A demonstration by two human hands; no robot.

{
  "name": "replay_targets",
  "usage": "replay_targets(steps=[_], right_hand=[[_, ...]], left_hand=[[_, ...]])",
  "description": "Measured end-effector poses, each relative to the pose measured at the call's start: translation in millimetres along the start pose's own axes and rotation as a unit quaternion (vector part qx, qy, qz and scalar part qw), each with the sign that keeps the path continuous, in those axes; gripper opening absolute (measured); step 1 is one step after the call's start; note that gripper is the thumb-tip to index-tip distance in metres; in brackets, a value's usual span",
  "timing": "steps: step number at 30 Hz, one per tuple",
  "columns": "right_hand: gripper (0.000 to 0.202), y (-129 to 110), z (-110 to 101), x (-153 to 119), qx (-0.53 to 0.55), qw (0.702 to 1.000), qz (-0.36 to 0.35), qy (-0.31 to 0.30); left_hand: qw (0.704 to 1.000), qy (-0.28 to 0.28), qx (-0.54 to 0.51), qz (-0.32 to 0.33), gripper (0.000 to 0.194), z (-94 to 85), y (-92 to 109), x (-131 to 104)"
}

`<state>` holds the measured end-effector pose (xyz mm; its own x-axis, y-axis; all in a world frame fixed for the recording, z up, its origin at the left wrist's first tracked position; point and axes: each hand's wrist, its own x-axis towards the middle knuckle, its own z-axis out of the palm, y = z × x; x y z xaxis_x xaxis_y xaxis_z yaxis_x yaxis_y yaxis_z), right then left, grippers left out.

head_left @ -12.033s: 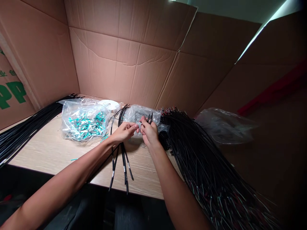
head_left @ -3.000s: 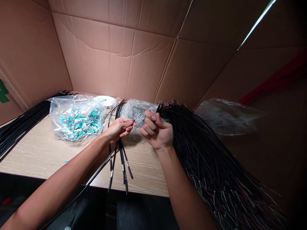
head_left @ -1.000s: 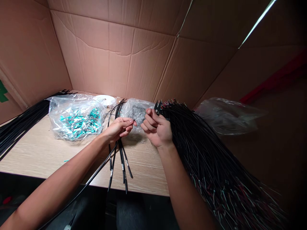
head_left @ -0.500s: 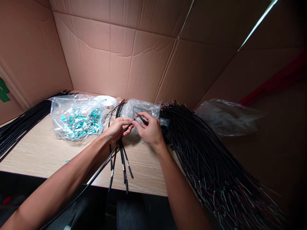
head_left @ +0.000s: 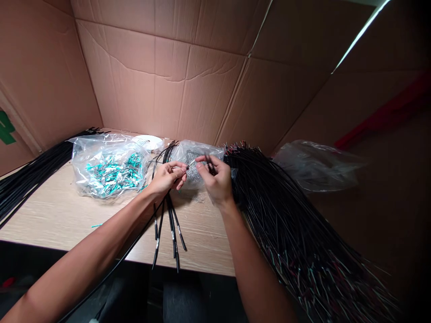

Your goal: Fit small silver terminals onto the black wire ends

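Note:
My left hand (head_left: 167,176) pinches a black cable (head_left: 143,233) near its end, between thumb and forefinger. Thin pale wires (head_left: 191,163) stick out from that end toward the right. Just to the right, apart from it, my right hand (head_left: 217,179) has thumb and forefinger bent. Short black pieces (head_left: 211,165), smeared by motion, lie within its fingers; their exact kind is unclear. Below my left hand several black cables (head_left: 174,237) hang over the table, some with silvery bands near their ends. Behind both hands is a clear bag of small silvery parts (head_left: 193,172).
On the left a clear bag (head_left: 112,172) holds teal and silver pieces, with a white disc (head_left: 151,142) behind it. Black cable bundles lie at far left (head_left: 37,166) and right (head_left: 286,215). Another clear bag (head_left: 316,166) sits right. Cardboard walls (head_left: 151,76) enclose the table (head_left: 202,242).
My right hand has drawn away to the right from my left hand, the black pieces with it. Thin pale wires now show at the cable's end. My left hand has barely moved.

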<state>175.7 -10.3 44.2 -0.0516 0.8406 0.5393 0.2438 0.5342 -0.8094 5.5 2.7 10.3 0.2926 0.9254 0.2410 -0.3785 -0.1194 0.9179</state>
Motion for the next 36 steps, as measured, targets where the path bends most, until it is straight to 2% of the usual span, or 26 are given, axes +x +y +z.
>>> replay_targets(steps=[2, 6, 11, 15, 21, 25, 30, 36], right_hand=[[0.023, 2.9, -4.7, 5.0, 0.049, 0.998, 0.040, 0.031], [0.033, 9.8, -7.3, 9.6, 0.084, 0.992, 0.098, -0.007], [0.038, 10.8, -5.5, 8.5, 0.053, 0.993, 0.103, -0.033], [0.038, 10.7, -5.7, 9.1, 0.080, 0.991, 0.104, -0.038], [0.033, 10.9, -6.3, 9.3, 0.082, 0.991, 0.083, -0.064], [0.030, 6.9, -8.7, 7.8, 0.093, 0.991, 0.075, -0.055], [0.030, -0.1, -9.5, 6.0, 0.016, 0.998, 0.016, -0.062], [0.015, -0.9, -1.9, 4.4, -0.048, 0.998, -0.017, -0.040]], left_hand=[[1.000, -0.019, -0.009, -0.009, 0.025, -0.4, 0.8, -0.7], [0.999, -0.046, -0.025, -0.013, 0.024, -2.5, -1.0, -0.8], [0.997, -0.067, -0.037, -0.014, 0.026, -4.3, -2.6, 0.6], [0.995, -0.077, -0.055, -0.018, 0.025, -0.7, 0.2, 0.1], [0.991, -0.092, -0.091, -0.037, 0.029, 2.4, 7.2, -1.0], [0.989, -0.085, -0.105, -0.054, 0.023, 2.0, 10.6, -1.7], [0.989, -0.073, -0.119, -0.053, 0.023, 1.6, 12.1, -2.2], [0.989, -0.076, -0.112, -0.057, 0.026, 2.3, 12.6, -2.4]])
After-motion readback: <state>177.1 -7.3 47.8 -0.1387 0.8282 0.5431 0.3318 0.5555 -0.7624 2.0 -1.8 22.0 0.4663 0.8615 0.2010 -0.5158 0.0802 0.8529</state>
